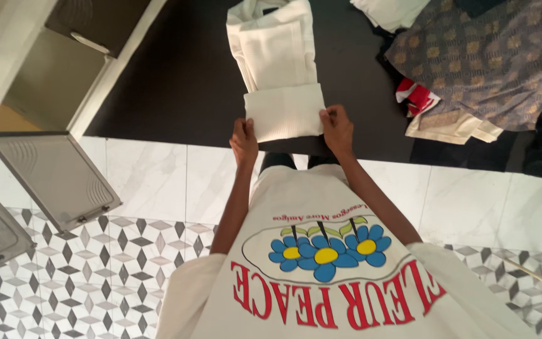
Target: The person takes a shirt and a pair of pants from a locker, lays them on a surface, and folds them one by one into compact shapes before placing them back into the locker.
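Nearest the camera hangs the person's own white shirt, printed with blue flowers, below which both bare forearms reach forward to the near edge of a black surface. On that surface lies a white waffle-textured cloth, folded lengthwise, its near end doubled back into a square flap. Left hand pinches the flap's near-left corner, fingers closed narrowly on the fabric; right hand grips the near-right corner in the same manner. Judged from this, the fold in hand would go best if both corners travel together, level and with equal tension, so the flap's edges land flush on the layer beneath without a skew or trapped crease. Count: one white cloth under the hands; one further white item at the far edge, partly cut off; one brown patterned garment on the right; one red-and-white piece beneath it; one cream piece beside that. Two grey louvred panels show at left, over patterned floor tiles.
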